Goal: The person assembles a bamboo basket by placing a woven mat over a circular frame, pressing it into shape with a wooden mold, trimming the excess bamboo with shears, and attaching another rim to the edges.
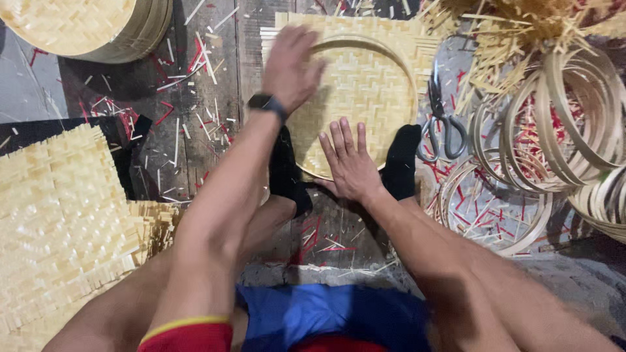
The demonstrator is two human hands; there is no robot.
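Littered wooden flooring point(208, 140), strewn with red and pale slivers, runs under my knees. Nearest, my right hand point(351, 164) lies flat, fingers spread wide, on the near edge of the woven bamboo mat point(365, 85); beyond it my left hand point(290, 65), open too, presses the hoop point(407, 85) along the mat's left rim. I judge the weave light, springy and splintery, best held by its stiff hoop. Scissors point(440, 124) lie just right of my fingers.
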